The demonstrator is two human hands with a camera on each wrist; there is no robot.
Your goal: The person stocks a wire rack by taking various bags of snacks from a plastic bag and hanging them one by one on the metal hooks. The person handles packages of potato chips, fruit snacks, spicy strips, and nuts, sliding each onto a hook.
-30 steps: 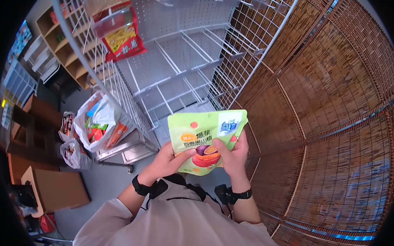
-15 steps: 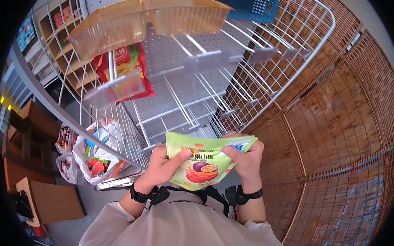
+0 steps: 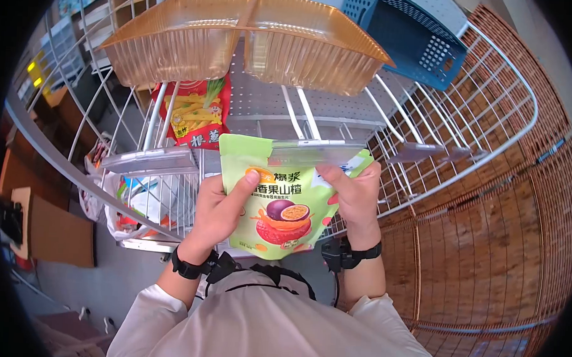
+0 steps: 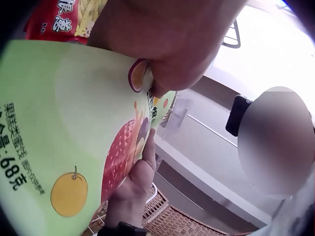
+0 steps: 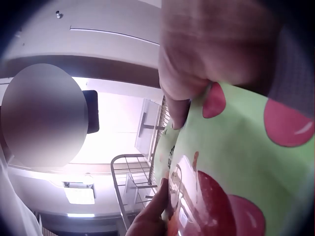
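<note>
A light green snack pouch (image 3: 284, 210), printed with passion fruit and a red fruit, is held upright in front of the chest. My left hand (image 3: 219, 217) grips its left edge, thumb on the printed face. On the opposite edge my right hand (image 3: 359, 194) pinches it the same way, the thumb near the top corner. A clear label holder (image 3: 316, 152) on a rack hook overlaps the pouch's top edge in the head view. The pouch's back (image 4: 44, 98) fills much of the left wrist view. Behind it, a red snack bag (image 3: 199, 120) hangs on the rack.
A gold-toned clear plastic tray (image 3: 310, 61) and a blue perforated basket (image 3: 407, 40) sit on top of the wire rack (image 3: 517, 137). More label holders (image 3: 149, 160) jut toward me. White bags of packets (image 3: 138, 201) stand low at left; a woven screen (image 3: 481, 251) rises at right.
Both hands have brought the pouch up and forward to the rack's hooks, keeping their grip. The head view has shifted, so the gold tray and blue basket now show more fully.
</note>
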